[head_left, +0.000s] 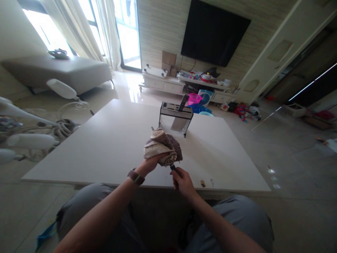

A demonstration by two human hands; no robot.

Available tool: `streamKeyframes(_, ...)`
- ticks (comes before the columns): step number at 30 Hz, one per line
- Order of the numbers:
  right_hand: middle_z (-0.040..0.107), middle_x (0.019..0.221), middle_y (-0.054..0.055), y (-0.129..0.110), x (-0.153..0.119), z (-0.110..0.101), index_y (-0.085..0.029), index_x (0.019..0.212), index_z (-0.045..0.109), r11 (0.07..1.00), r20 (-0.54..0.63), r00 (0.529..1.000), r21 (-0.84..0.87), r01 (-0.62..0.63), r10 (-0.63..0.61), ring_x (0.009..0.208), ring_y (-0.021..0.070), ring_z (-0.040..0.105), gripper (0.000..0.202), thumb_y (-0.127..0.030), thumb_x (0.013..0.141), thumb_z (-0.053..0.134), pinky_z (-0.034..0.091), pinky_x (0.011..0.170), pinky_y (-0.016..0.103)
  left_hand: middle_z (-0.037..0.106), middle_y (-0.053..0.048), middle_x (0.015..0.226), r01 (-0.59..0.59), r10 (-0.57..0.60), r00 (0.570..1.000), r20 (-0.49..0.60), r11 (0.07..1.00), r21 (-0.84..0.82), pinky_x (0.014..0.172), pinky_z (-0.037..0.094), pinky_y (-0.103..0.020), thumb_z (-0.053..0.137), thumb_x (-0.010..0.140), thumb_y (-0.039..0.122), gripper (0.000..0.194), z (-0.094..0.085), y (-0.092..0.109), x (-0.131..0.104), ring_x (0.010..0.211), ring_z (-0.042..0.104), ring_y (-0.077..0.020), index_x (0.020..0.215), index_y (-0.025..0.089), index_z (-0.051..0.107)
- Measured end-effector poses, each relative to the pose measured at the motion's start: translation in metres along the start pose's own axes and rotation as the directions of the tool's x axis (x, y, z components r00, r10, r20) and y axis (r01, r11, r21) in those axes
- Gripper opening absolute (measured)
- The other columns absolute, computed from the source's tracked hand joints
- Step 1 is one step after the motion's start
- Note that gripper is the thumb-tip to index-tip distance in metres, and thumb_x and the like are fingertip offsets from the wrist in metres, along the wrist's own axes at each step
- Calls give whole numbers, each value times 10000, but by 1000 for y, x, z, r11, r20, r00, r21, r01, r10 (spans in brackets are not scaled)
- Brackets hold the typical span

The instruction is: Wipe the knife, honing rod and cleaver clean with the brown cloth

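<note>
My left hand [152, 165] is closed around a bunched brown and beige cloth [161, 146], above the near part of the white table [118, 140]. In my right hand [183, 182] is the black handle of a knife [173, 167], pointing into the cloth. The cloth hides most of the blade; a small grey tip seems to show past its far side. Just beyond the cloth stands a knife block [175, 117] with clear sides and a dark frame. One black-handled knife [183, 102] with a wide blade is slotted in it.
Two small items, one a dark and yellow piece [202, 183], lie by the table's near edge at the right. White lamp arms [34, 140] crowd the left side. Behind the table are a pink basket [194, 99] and a low TV cabinet [172, 85].
</note>
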State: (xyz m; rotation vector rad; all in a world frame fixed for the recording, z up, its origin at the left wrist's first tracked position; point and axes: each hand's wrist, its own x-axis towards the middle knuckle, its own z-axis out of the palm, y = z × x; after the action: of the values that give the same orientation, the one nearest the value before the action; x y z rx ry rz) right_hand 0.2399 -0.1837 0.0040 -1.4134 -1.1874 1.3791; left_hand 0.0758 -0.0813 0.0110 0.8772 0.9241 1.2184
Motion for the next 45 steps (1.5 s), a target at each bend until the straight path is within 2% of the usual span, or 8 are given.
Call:
streamKeyframes(5,461,510,-85,-41,0,-12,-183,827,591,997,174,982,-17,-69,71,377,75,389,393,-576,827,614,305,378,219,791,-51,1071,-77,53,990,-132,980,-186,1052,542,-436,892,580,258,372,-12,35,11,1062,726,-262,925,185,770)
streamKeyframes(11,545,597,-50,-85,58,-36,-166,839,667,937,324,943,-297,183,-82,447,77,456,285,-451,850,655,351,432,213,793,-16,1010,-294,199,917,-347,923,-247,1003,557,-324,850,584,155,303,-28,64,23,1095,719,-209,861,198,735)
streamKeyframes(19,531,624,-38,-65,73,-35,-175,759,625,869,361,896,-319,378,-257,520,87,478,284,-401,927,589,329,499,221,778,-60,1134,-298,273,906,-322,954,-29,1049,538,-374,888,601,192,341,4,60,1,1164,687,-251,919,172,767)
streamKeyframes(24,543,594,-44,-63,61,-36,-174,812,623,949,315,928,-173,262,-199,449,80,449,257,-406,914,586,329,460,223,781,-62,1096,-208,208,961,-180,978,20,1048,543,-442,906,606,273,355,37,49,-17,1088,707,-273,925,181,782)
streamKeyframes(28,447,518,-87,-73,54,-31,-170,851,630,998,310,948,20,66,-69,374,71,369,323,-492,879,613,264,401,226,785,-57,1094,-181,184,977,-105,983,32,1056,538,-445,897,623,254,329,42,58,-9,1118,700,-305,928,195,788)
streamKeyframes(35,425,538,-88,-94,48,-27,-146,869,628,937,407,904,247,-247,131,378,48,283,351,-497,885,616,136,401,236,786,-63,1072,-86,79,992,-102,994,-67,1072,529,-404,798,712,146,230,19,80,35,1132,701,-292,941,159,779)
streamKeyframes(41,408,496,-86,-104,57,-33,-138,812,656,977,378,924,163,-135,65,405,56,296,288,-426,828,663,168,419,242,780,-70,1099,-170,143,973,-182,975,-141,1000,567,-326,826,692,138,288,-15,105,64,1032,724,-211,974,155,772)
streamKeyframes(45,391,452,-98,-99,58,-34,-141,786,677,985,334,939,119,-121,75,396,51,255,228,-342,690,725,132,405,249,781,-42,1052,-169,130,968,-216,970,-176,978,577,-314,777,721,111,247,-19,105,64,1000,727,-191,963,161,758)
